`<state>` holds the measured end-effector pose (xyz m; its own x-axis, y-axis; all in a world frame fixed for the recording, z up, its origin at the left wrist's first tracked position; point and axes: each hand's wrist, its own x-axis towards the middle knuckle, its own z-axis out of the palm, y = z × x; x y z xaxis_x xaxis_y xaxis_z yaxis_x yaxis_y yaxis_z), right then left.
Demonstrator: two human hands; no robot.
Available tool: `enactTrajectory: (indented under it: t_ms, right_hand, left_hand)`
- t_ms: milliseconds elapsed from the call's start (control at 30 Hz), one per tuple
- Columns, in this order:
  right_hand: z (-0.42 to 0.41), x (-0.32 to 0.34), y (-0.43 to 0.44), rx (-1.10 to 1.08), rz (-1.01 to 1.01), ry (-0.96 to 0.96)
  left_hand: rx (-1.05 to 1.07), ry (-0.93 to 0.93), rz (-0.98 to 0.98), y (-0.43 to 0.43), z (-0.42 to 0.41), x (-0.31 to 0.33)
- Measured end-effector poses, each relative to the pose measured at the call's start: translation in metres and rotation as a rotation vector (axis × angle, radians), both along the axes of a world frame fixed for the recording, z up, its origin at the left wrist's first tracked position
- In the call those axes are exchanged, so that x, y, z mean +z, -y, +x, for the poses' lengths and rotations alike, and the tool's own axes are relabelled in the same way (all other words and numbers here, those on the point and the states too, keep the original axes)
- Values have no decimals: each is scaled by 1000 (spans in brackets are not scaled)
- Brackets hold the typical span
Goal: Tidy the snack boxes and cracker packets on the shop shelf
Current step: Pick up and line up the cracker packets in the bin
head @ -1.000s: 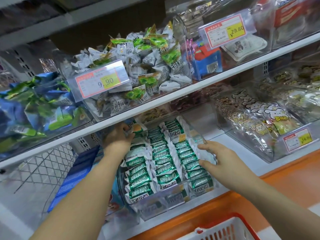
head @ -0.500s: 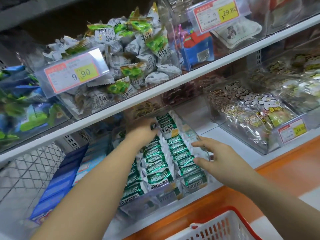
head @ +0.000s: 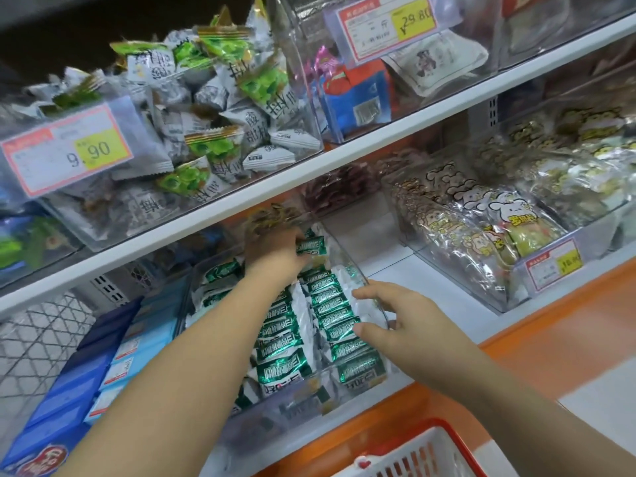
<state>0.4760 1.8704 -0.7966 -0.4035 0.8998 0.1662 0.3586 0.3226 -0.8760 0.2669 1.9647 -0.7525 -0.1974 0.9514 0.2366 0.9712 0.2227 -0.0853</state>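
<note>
Here, a cracker packet [head: 309,244], likely light and slippery, is pinched by the left grip [head: 275,251]; the right grip [head: 402,321] is spread.

Shop fittings and signage are noted.
A red-bordered 9.90 price tag [head: 67,149] is hung at upper left, a 29.80 price tag [head: 387,24] is hung at top centre, and a smaller price tag [head: 554,265] is fixed at right. A red-rimmed white basket [head: 423,452] is cut off by the bottom edge. A wire mesh panel [head: 38,342] is seen far left.
</note>
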Motion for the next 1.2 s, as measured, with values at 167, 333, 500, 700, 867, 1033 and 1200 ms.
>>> enactTrajectory:
  t_ms: [167,333,500,700,867,1033,1200]
  right_hand:
    - [-5,7,10,-142,157,-116]
    - [-7,17,18,-195,319,-248]
    - [-1,20,31,-196,295,-366]
    - [10,22,32,-208,211,-517]
    - [15,24,32,-200,148,-576]
    - [17,25,32,-196,97,-665]
    - [17,31,35,-139,99,-641]
  left_hand:
    - [-252,183,199,72,18,10]
    - [-400,288,276,131,33,15]
    - [-430,469,324,162,40,22]
    - [-535,719,444,181,48,29]
    - [-520,654,487,184,54,30]
    - [-496,813,489,187,53,22]
    - [-419,1011,528,184,53,20]
